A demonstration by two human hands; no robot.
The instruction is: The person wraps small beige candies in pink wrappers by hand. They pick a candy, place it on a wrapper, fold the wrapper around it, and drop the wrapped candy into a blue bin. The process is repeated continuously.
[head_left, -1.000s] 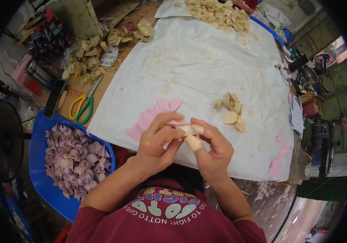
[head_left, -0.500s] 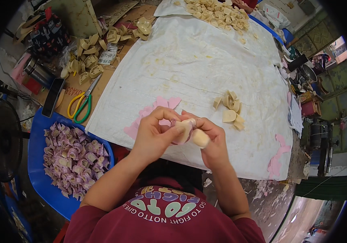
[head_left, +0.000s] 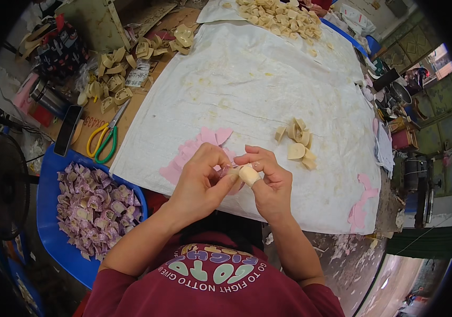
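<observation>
Over the near edge of the white-covered table, both hands meet at a small cream curved piece with purple glittery covering [head_left: 227, 171]. It looks like a shoe heel, but fingers hide most of it. My left hand [head_left: 200, 177] pinches it between thumb and fingers. My right hand [head_left: 273, 190] is at its right side, the thumb bent in and wrapped in a pale cover [head_left: 249, 174], the index finger raised above. Just behind my left hand lie pink cut strips [head_left: 184, 154]. Beyond my right hand sits a small group of bare cream curved pieces [head_left: 297, 140].
A blue basin [head_left: 47, 211] full of purple glittery pieces [head_left: 91, 208] stands at the left. Scissors [head_left: 104, 137] and a dark phone [head_left: 68, 129] lie near it. More cream pieces heap at the far end [head_left: 281, 18] and far left [head_left: 112, 79]. A fan [head_left: 4, 185] stands leftmost.
My right thumb has swung up and inward against the piece, and the right index finger has lifted. My left hand keeps its pinch, and the piece is turned and more hidden.
</observation>
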